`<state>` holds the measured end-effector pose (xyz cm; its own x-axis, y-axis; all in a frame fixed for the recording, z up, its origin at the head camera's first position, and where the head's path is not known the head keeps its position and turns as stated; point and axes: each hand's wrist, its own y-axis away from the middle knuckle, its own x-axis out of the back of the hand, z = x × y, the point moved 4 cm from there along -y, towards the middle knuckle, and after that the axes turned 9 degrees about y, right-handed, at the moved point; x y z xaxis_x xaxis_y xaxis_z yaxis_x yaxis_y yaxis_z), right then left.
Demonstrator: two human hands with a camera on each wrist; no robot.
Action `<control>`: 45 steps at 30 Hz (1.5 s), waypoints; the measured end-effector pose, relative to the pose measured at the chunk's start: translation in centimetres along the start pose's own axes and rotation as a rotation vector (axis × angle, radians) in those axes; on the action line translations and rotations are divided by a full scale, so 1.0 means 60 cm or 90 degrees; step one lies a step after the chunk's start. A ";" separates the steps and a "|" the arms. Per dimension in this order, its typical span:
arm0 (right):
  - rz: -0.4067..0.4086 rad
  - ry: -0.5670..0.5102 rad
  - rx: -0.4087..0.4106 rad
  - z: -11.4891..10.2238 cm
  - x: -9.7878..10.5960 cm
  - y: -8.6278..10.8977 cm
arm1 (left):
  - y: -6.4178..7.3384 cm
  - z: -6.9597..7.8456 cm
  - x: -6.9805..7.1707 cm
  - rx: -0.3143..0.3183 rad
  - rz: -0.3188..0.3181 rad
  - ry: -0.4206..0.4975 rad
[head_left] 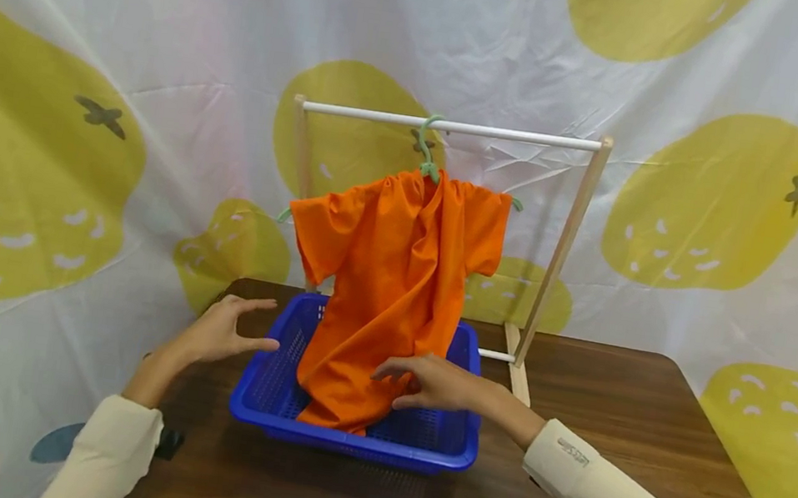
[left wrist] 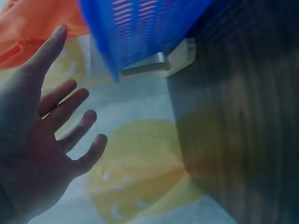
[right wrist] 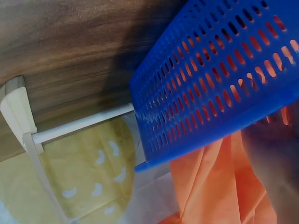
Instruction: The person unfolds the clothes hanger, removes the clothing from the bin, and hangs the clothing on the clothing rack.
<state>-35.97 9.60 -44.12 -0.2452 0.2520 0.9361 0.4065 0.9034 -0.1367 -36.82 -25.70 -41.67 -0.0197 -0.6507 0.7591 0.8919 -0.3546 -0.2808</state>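
Note:
An orange short-sleeved shirt point(head_left: 396, 274) hangs on a green hanger point(head_left: 427, 160), hooked over the white bar of a small wooden rack. Its lower end drops into a blue plastic basket point(head_left: 351, 443) on the table. My left hand point(head_left: 225, 331) is beside the basket's left rim, fingers and thumb spread apart, holding nothing. In the left wrist view that hand point(left wrist: 42, 126) shows its palm and separated fingers. Over the basket's right part, my right hand point(head_left: 437, 384) is in front of the shirt's lower part, fingers loosely bent; whether it touches the cloth cannot be told.
The rack point(head_left: 561, 253) stands at the back, its right foot point(head_left: 519, 374) on the brown wooden table point(head_left: 593, 443). Behind it hangs a white curtain point(head_left: 488, 34) with yellow fruit prints. A dark object point(head_left: 169, 444) lies by the left sleeve, partly hidden.

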 end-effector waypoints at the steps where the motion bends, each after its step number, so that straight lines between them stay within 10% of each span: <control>1: -0.010 0.006 0.010 0.001 -0.003 -0.005 | 0.002 -0.004 -0.004 0.001 -0.010 0.002; 12: -0.193 0.062 0.000 0.031 -0.046 -0.052 | 0.010 -0.028 -0.028 -0.013 -0.057 0.025; 22: -0.214 0.205 -0.027 0.073 -0.071 -0.067 | 0.003 -0.037 -0.036 0.001 -0.067 0.028; 27: -0.175 0.257 -0.017 0.089 -0.069 -0.072 | -0.002 -0.034 -0.036 0.006 -0.070 0.036; 36: -0.066 0.105 0.017 0.112 -0.052 -0.072 | -0.002 -0.033 -0.032 0.026 -0.069 0.058; 45: 0.071 0.044 -0.066 0.120 -0.029 -0.076 | 0.006 -0.044 -0.033 0.030 -0.064 0.048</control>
<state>-43.72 7.54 -47.45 -0.1342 0.3211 0.9375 0.5176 0.8294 -0.2100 -37.63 -26.30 -44.82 -0.1431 -0.6627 0.7351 0.9039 -0.3900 -0.1757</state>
